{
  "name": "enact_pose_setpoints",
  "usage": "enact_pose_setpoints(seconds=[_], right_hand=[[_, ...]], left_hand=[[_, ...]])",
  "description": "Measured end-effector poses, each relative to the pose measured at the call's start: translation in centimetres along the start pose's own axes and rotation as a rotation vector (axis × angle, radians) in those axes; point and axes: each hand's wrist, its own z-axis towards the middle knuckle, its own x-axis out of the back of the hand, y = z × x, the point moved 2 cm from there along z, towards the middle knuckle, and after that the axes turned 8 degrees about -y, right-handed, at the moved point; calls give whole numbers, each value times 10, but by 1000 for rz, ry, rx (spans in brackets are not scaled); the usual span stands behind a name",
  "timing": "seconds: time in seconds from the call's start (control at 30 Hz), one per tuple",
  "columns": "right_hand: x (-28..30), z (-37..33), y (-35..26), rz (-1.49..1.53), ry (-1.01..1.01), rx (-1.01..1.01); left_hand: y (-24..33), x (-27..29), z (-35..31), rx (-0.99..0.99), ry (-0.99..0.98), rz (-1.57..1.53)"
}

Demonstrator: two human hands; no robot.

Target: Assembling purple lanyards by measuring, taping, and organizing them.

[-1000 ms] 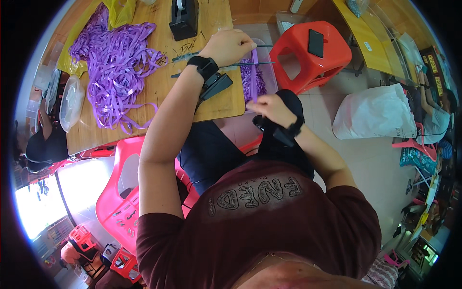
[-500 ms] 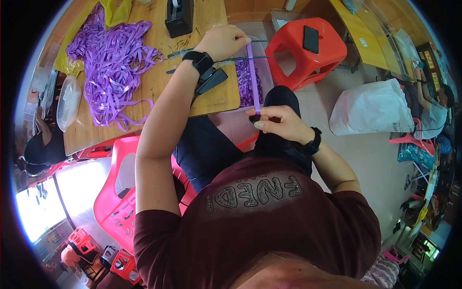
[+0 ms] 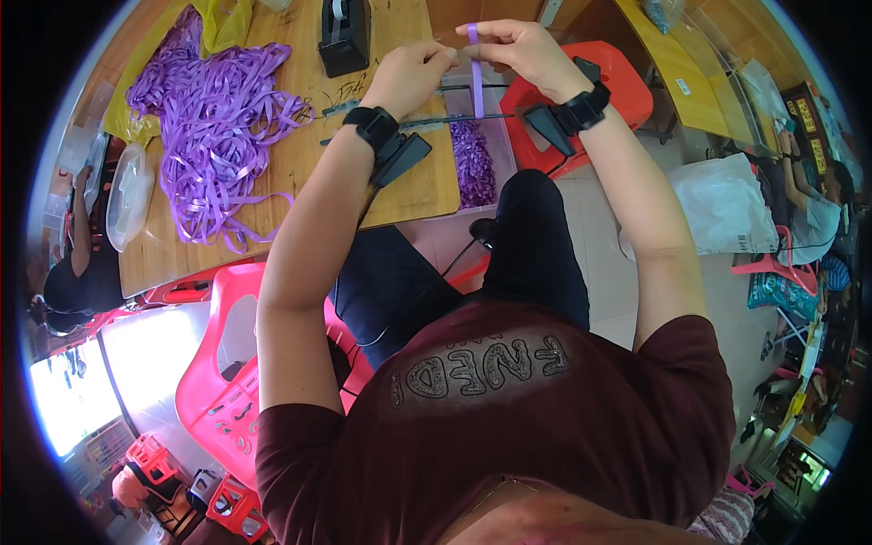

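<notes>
A narrow purple ribbon (image 3: 477,89) hangs down from my right hand (image 3: 536,62), pinched at its upper end between the fingers. Its lower end reaches a thin dark rod (image 3: 436,121) that juts out past the table edge. Close beside it, my left hand (image 3: 406,80) has thumb and fingers pressed together, the tips almost meeting those of my right hand. Whatever sits in that pinch is too small to make out. Below both hands, a clear plastic bin (image 3: 505,102) holds many short purple ribbon pieces (image 3: 474,168).
A large tangle of purple ribbon (image 3: 218,136) covers the wooden table (image 3: 363,204) on the left. At the back stands a black tape dispenser (image 3: 343,41). To the right are a red stool (image 3: 627,95) and a white sack (image 3: 727,204). Another person (image 3: 822,218) sits far right.
My right hand has risen from near my knee to beside my left hand, carrying the ribbon's end up. My left hand has shifted slightly left, off the ribbon strip.
</notes>
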Motion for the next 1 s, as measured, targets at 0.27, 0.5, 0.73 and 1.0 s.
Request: enact_pose_setpoints(seconds=[0.27,0.5,0.73,1.0], right_hand=[[-13,10,41,198,-8,-177],[-18,15,38,229,9,-168],[-22,12,46,258,26,-204],[-23,10,66,284,-8,-336]], left_hand=[[5,3,-3,-3,11,41],[7,1,-6,-49,38,62],[9,0,-7,-44,25,84],[7,-9,-6,-255,-84,346]])
